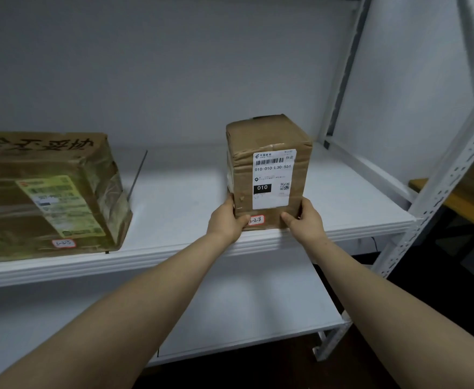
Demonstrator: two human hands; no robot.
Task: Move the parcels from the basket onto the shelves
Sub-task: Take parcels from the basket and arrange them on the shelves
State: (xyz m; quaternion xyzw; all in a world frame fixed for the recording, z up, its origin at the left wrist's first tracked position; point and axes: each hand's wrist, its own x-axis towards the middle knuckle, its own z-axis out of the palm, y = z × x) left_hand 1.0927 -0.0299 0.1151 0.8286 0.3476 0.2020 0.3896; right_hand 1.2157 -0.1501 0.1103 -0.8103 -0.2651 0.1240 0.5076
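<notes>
My left grip (224,220) and right grip (306,220) are both clamped on the small brown cardboard parcel (269,136), one on each lower side. Each thumb lies across the front face, and the fingers wrap round the side edges out of sight. The parcel stands upright with its base at the front edge of the white upper shelf (188,192), in the shelf's right half.

A white printed shipping label (273,178) with a barcode and a black block reading 010 covers much of the front face. Below it, between my thumbs, sits a small red-edged handwritten sticker (256,219).

Well apart to the left on the same shelf lies a larger tape-wrapped brown cardboard box (48,192), with dark handwriting on its top and a similar small sticker low on its front. A white lower shelf (244,304) runs beneath my forearms. The grey perforated metal upright (440,178) of the rack rises at the right.
</notes>
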